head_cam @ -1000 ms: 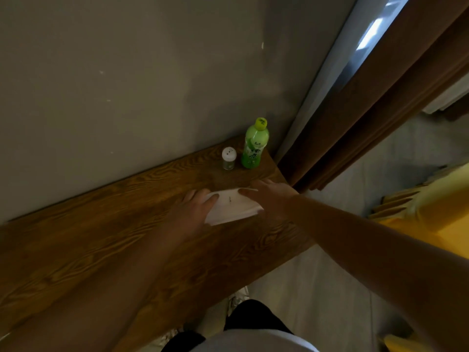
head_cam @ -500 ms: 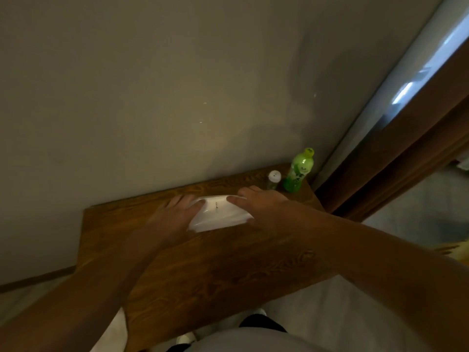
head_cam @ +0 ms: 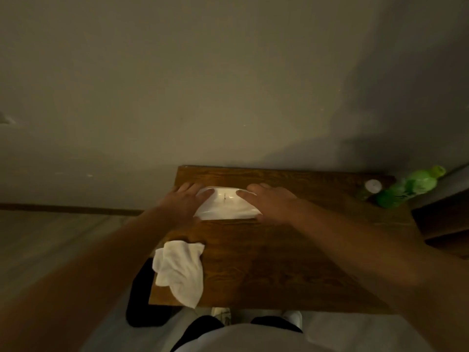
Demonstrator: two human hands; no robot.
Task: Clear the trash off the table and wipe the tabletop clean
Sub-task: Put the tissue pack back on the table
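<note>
My left hand (head_cam: 186, 201) and right hand (head_cam: 270, 203) press flat, fingers straight, on a white folded wipe (head_cam: 227, 207) on the brown wooden bench (head_cam: 291, 262).

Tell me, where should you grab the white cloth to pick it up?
Probably pinch the white cloth at its bunched upper part, coming down from above. It lies crumpled on the table's near left corner, its lower end hanging over the edge, so the raised folds give fingers something to catch.
</note>
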